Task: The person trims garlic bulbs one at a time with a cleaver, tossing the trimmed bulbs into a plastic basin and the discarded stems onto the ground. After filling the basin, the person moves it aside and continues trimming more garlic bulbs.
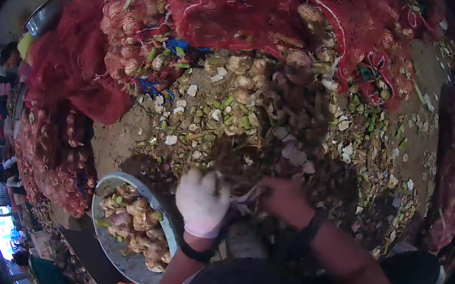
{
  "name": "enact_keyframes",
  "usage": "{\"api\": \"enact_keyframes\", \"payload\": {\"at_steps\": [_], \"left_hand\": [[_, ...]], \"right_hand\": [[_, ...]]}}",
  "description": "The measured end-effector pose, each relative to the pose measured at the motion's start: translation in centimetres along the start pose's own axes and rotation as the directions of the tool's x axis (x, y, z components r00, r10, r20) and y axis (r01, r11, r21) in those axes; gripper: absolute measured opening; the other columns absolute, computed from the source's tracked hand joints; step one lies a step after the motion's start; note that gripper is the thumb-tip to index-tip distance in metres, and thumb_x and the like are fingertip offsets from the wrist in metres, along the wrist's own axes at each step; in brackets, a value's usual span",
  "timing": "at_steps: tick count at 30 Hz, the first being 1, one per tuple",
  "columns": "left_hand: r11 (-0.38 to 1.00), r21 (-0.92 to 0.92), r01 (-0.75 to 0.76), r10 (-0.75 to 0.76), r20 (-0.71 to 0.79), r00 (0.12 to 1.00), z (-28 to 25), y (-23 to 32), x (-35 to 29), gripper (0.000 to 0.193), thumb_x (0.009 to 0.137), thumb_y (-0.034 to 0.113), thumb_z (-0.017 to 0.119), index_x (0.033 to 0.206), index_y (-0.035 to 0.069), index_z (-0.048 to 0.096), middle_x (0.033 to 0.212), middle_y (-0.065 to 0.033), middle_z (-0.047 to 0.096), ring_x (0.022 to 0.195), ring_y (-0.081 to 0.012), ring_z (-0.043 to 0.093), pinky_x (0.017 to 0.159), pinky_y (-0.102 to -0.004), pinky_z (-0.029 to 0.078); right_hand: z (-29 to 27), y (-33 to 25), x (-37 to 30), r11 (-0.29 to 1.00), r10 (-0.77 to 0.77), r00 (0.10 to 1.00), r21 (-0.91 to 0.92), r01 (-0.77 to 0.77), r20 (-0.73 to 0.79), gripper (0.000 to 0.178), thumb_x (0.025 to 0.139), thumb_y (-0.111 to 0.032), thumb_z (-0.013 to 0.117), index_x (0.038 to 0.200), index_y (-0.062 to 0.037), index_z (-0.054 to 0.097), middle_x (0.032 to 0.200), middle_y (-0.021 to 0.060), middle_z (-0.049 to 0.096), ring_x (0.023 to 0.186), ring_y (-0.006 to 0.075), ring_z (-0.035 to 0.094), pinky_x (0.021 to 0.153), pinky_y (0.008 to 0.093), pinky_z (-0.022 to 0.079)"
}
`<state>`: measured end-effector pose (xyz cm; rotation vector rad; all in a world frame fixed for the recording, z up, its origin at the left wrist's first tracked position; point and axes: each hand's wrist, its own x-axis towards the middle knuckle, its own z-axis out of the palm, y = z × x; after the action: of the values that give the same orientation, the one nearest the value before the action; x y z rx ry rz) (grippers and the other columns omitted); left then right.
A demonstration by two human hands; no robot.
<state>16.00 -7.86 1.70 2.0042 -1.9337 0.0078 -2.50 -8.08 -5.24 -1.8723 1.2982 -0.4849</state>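
Observation:
My left hand point(201, 202), in a white glove, is closed with its fingers curled, low in the middle of the head view. To its right is my bare right hand point(287, 202), smeared by motion, its fingers drawn together. A pale, thin, crumpled strip point(244, 199) stretches between the two hands; its kind is unclear. Just left of my left hand stands a round grey-blue tub point(102, 198) holding several garlic-like bulbs point(139, 223) with papery skins and short green stubs. More bulbs point(242, 65) lie ahead of my hands, at the mouth of a red mesh sack point(241, 17).
Dry skins and cut green stem bits point(225, 111) litter the ground. Filled red mesh sacks point(54, 156) stand at the left, and another red sack point(452, 167) lies at the far right. People point(10, 55) are at the far left edge. Dark shadow covers the ground near my hands.

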Motion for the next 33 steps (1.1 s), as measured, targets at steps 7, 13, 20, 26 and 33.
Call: {"api": "enact_keyframes", "payload": {"at_steps": [7, 13, 20, 26, 33], "left_hand": [[0.622, -0.767, 0.16, -0.115, 0.113, 0.987, 0.5, 0.3, -1.4, 0.029, 0.066, -0.004, 0.063, 0.094, 0.005, 0.067, 0.103, -0.0125, 0.053, 0.095, -0.0243, 0.052, 0.085, -0.0348, 0.041], [0.842, -0.509, 0.177, -0.083, 0.202, 0.976, -1.4, 1.6, -0.2, 0.047, 0.067, 0.001, 0.066, 0.113, 0.001, 0.053, 0.093, -0.0095, 0.061, 0.086, -0.0197, 0.059, 0.078, -0.0286, 0.046], [0.486, -0.762, 0.428, -0.12, 0.426, 0.897, 4.1, -4.1, -3.9, 0.045, 0.074, 0.01, 0.07, 0.112, 0.003, 0.046, 0.087, -0.0079, 0.063, 0.085, -0.0182, 0.062, 0.072, -0.0301, 0.05], [-0.046, -0.874, 0.484, -0.187, 0.484, 0.855, 1.3, 0.7, -2.5, 0.052, 0.072, 0.014, 0.074, 0.111, 0.004, 0.04, 0.094, -0.0074, 0.061, 0.084, -0.0167, 0.06, 0.071, -0.0309, 0.05], [0.69, -0.712, 0.131, -0.087, 0.098, 0.991, 3.1, -1.5, -3.7, 0.048, 0.068, 0.006, 0.072, 0.104, 0.003, 0.04, 0.087, -0.0048, 0.054, 0.077, -0.016, 0.055, 0.075, -0.0316, 0.047]], "right_hand": [[-2.1, -3.5, 2.9, 0.633, 0.321, 0.922, 0.676, -0.378, 0.215, 0.038, 0.08, -0.035, 0.064, 0.099, -0.0023, 0.062, 0.088, 0.0099, 0.066, 0.08, 0.0239, 0.063, 0.069, 0.0337, 0.048], [-3.0, -5.9, 3.8, 0.83, 0.233, 0.972, 0.52, -0.2, 0.001, 0.04, 0.074, -0.036, 0.07, 0.093, -0.0013, 0.061, 0.084, 0.0114, 0.065, 0.079, 0.0247, 0.062, 0.065, 0.036, 0.049], [-3.8, -6.2, 1.7, 0.969, -0.241, 0.955, 0.004, 0.245, -0.171, 0.023, 0.067, -0.026, 0.067, 0.076, -0.0058, 0.057, 0.063, 0.0103, 0.053, 0.064, 0.0331, 0.059, 0.06, 0.0427, 0.048], [-3.1, -5.1, 0.2, 0.938, -0.238, 0.969, -0.275, 0.211, -0.068, 0.007, 0.068, -0.016, 0.056, 0.073, -0.0104, 0.057, 0.065, 0.0098, 0.056, 0.062, 0.0283, 0.059, 0.055, 0.0418, 0.047], [0.3, 2.1, 0.0, 0.96, -0.228, 0.952, -0.21, 0.186, -0.203, 0.018, 0.061, -0.021, 0.065, 0.073, -0.0092, 0.058, 0.067, 0.0105, 0.056, 0.063, 0.0303, 0.058, 0.055, 0.0415, 0.045]]}}
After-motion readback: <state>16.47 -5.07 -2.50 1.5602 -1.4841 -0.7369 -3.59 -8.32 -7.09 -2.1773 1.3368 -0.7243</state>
